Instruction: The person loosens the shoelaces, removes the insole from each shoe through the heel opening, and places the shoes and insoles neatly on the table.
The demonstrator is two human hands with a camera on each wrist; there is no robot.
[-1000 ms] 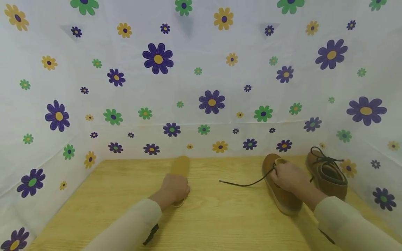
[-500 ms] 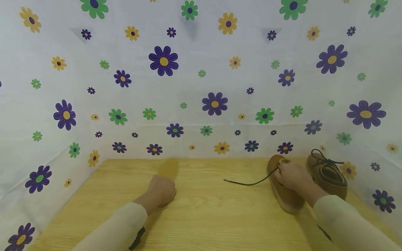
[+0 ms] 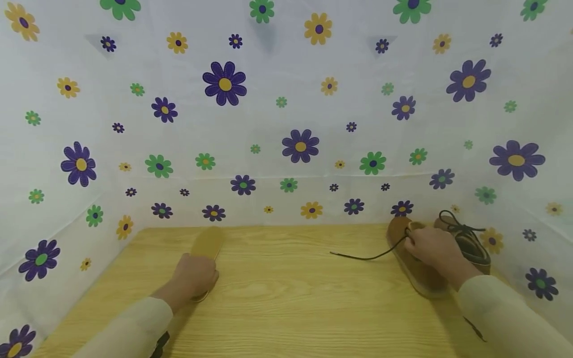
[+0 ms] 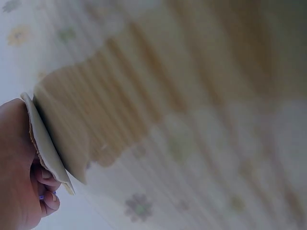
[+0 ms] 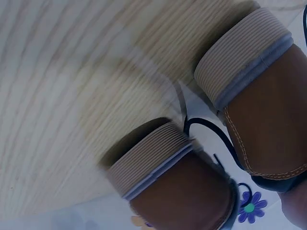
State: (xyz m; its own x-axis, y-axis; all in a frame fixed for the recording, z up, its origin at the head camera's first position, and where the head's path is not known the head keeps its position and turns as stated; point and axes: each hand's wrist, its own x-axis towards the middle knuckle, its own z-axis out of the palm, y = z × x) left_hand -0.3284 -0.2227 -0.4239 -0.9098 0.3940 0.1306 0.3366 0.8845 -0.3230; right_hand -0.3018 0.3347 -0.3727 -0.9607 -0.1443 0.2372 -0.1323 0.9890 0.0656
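Observation:
My left hand (image 3: pixel 195 273) holds a tan insole (image 3: pixel 207 242) at the left of the wooden tabletop, its rounded end pointing to the back. In the left wrist view, curled fingers (image 4: pixel 46 177) lie under the insole's pale edge (image 4: pixel 45 139). At the right, my right hand (image 3: pixel 436 248) grips a brown lace-up shoe (image 3: pixel 409 268) by its opening, partly covering it. One dark lace (image 3: pixel 367 258) trails left from this shoe. Right beside it stands a second brown shoe (image 3: pixel 481 256), its laces tied in a bow. Ribbed soles of both shoes show in the right wrist view.
A wood-grain tabletop (image 3: pixel 277 298) spreads between the hands. White flower-printed cloth (image 3: pixel 268 114) encloses it at the back and both sides. A loose dark lace end (image 3: pixel 475 329) shows below my right sleeve.
My left hand has carried the insole leftward across the tabletop. My right hand has shifted the gripped shoe slightly right, closer to the second shoe.

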